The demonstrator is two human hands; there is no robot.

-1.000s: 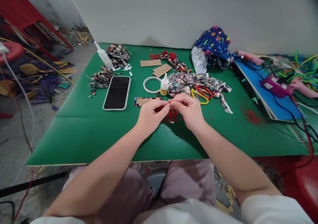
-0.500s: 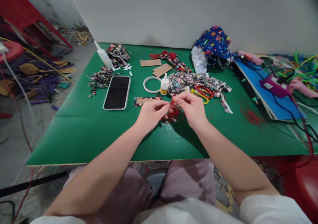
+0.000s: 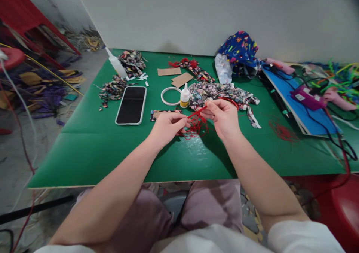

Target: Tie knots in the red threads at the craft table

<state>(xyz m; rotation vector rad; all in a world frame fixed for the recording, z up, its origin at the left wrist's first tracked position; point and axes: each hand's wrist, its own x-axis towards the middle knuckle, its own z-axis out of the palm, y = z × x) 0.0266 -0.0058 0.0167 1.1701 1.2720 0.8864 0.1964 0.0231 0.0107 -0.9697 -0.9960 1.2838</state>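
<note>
My left hand [image 3: 167, 126] and my right hand [image 3: 223, 117] are over the middle of the green table [image 3: 92, 148]. Both pinch a tangle of red thread [image 3: 196, 124], with a short strand stretched taut between the fingertips. The rest of the tangle hangs down onto the table between the hands. Just beyond my left hand lies a small card strip wrapped in patterned fabric [image 3: 164, 114]. Scissors with red and yellow handles are mostly hidden behind my right hand.
A phone [image 3: 131, 104] lies face up at the left, near a white ring [image 3: 170, 95] and a small glue bottle [image 3: 184, 96]. Patterned fabric scraps [image 3: 221, 92], cardboard pieces [image 3: 182, 79], a squeeze bottle [image 3: 116, 63] and a blue cloth bag [image 3: 238, 51] lie farther back. A blue board [image 3: 294, 103] with cables sits right.
My right hand has lifted and moved up and right, pulling a strand of red thread taut away from my left hand. The tangle has spread a little.
</note>
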